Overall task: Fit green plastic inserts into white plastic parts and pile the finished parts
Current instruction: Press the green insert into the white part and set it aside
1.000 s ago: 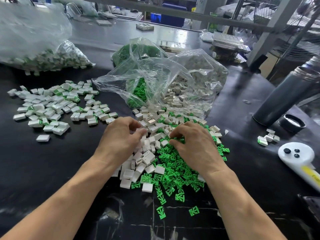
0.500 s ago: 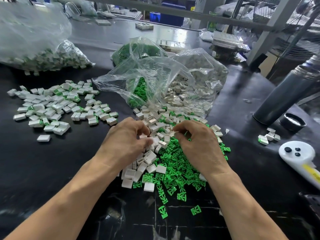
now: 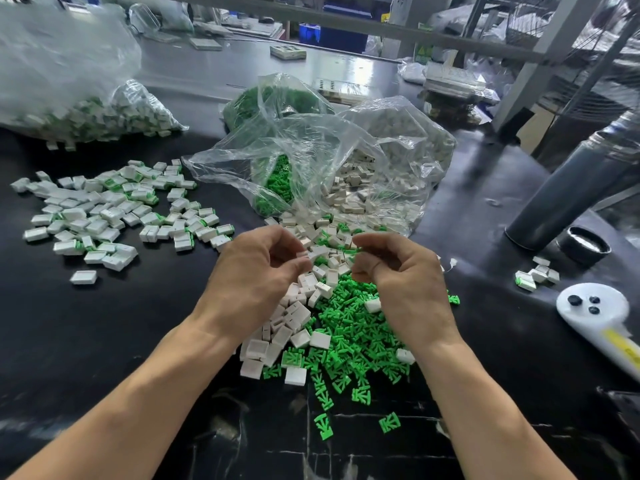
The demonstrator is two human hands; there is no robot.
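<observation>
A: Count, head view. Plastic bags?
B: Three — one at upper left (image 3: pixel 69 98) holding white-and-green parts, a green-filled bag (image 3: pixel 263 102) at top centre, and a clear open bag (image 3: pixel 346 161) at centre spilling both kinds onto the black table (image 3: pixel 104 341).

A: Loose stock?
B: Too many to count singly. White parts (image 3: pixel 294 317) lie in a heap at centre; green inserts (image 3: pixel 349 334) just right of and below them, the two heaps touching and mixed at the border. Two inserts lie apart at lower centre.

A: Finished pile?
B: One spread (image 3: pixel 114 213) at left of frame, white with green showing. A small cluster (image 3: pixel 535 273) sits at right, roughly five pieces.

A: Other items?
B: One grey cylinder (image 3: pixel 571 188), one black cap (image 3: pixel 585 245), one white handheld device (image 3: pixel 595 310) with three dark buttons — all at right.

A: Left hand (image 3: pixel 256 282)?
B: Fingers curled, thumb and forefinger pinching a small white piece, above the white heap.

A: Right hand (image 3: pixel 405 275)?
B: Fingers curled inward, thumb near forefinger tip. Cannot tell whether anything is held there.
</observation>
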